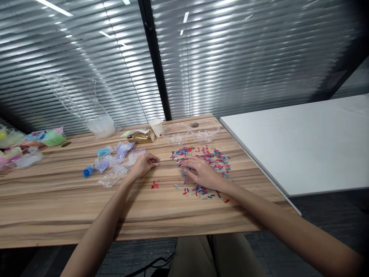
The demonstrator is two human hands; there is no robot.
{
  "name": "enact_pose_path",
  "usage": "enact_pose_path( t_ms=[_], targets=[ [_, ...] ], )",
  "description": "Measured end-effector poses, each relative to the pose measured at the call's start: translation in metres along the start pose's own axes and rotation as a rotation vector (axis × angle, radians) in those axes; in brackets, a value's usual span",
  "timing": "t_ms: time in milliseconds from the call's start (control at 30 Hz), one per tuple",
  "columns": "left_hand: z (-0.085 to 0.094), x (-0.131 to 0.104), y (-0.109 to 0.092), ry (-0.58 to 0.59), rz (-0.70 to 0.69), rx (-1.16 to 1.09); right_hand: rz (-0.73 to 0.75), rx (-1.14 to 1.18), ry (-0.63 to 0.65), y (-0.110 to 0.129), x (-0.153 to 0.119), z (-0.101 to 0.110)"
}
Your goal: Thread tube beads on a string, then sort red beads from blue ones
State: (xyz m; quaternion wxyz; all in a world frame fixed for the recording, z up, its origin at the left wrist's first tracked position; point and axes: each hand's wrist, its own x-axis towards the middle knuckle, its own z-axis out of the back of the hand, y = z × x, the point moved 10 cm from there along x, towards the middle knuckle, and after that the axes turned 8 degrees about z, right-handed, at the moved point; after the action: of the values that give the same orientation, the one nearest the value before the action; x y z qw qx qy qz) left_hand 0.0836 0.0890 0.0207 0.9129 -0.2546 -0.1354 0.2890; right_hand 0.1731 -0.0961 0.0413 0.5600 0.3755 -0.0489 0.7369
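Note:
A loose spread of small tube-shaped pieces (217,159), red, blue and clear, lies on the wooden table. My right hand (203,173) rests over the left part of this spread, fingers stretched among the pieces and thumb apart from them. Left of the spread, my left hand (145,164) is low over the table with its fingers curled together. Whatever its fingertips pinch, if anything, is too small to make out. Nearer to me, just below the left hand, sits a little group of red pieces (155,185).
Behind the spread stand two clear plastic bowls (176,134), a paper cup (156,127) and a gold tissue pack (141,136). Small bags (105,163) with blue and purple contents lie left of my left hand. More bags (54,137) are farther left. A white table (302,150) adjoins on the right.

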Motion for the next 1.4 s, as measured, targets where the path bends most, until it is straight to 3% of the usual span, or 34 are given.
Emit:
enact_pose_path(
  t_ms=[200,467,767,900,1000,1067,1233,1400],
  targets=[
    [-0.001,0.003,0.001,-0.013,-0.029,-0.034,0.027,-0.014,0.005,0.003,0.002,-0.001],
    [0.000,0.006,-0.009,-0.130,-0.096,-0.019,0.007,-0.008,0.004,-0.001,0.000,-0.003],
    [0.003,0.011,0.004,-0.179,-0.101,0.034,0.042,-0.006,0.022,0.005,0.002,-0.002],
    [0.013,0.009,0.003,-0.218,-0.087,0.041,0.057,-0.018,0.022,0.006,0.003,-0.001],
    [0.024,0.000,-0.014,-0.298,-0.135,0.027,0.046,-0.015,0.020,0.006,0.003,-0.001],
    [0.018,-0.007,-0.032,-0.242,-0.192,-0.016,0.042,-0.017,0.024,0.006,0.003,0.000],
    [-0.026,-0.022,-0.070,0.118,-0.280,-0.095,0.030,-0.012,0.004,0.005,0.003,0.001],
    [-0.034,-0.023,-0.073,0.133,-0.276,-0.103,0.046,-0.001,0.039,0.006,0.004,-0.001]
  ],
)
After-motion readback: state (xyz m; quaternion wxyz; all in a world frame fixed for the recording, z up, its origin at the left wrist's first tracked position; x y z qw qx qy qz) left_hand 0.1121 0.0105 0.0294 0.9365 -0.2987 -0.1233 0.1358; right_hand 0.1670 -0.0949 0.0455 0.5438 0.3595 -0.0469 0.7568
